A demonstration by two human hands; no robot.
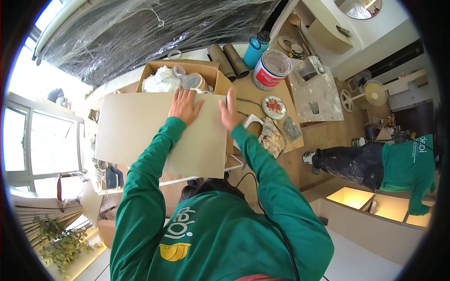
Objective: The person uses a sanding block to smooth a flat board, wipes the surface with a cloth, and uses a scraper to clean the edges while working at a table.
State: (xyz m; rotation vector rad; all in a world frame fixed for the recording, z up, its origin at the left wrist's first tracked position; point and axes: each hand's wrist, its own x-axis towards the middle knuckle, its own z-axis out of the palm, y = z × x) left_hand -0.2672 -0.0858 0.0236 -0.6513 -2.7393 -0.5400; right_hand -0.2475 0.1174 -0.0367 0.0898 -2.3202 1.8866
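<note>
A large flat greyish-beige board (133, 129) lies before me, its near edge close to my body. My left hand (185, 107) rests flat on it near the far edge, fingers spread. At the board's right edge is my right hand (229, 111), held edge-on with fingers stretched out and nothing visible in it; I cannot tell if it touches the board. Just beyond the far edge stands an open cardboard box (219, 82) holding white plastic sheeting (161, 80) and a roll of tape (194, 82).
Right of the board are a can lid with red smears (273, 107), crumpled paper (272, 136) and a red-and-white paint can (268, 77). A blue bottle (256, 49) and dark cardboard tubes (224, 61) stand behind. At far right, a co-worker in a green top (405, 164) faces lit shelves (351, 197).
</note>
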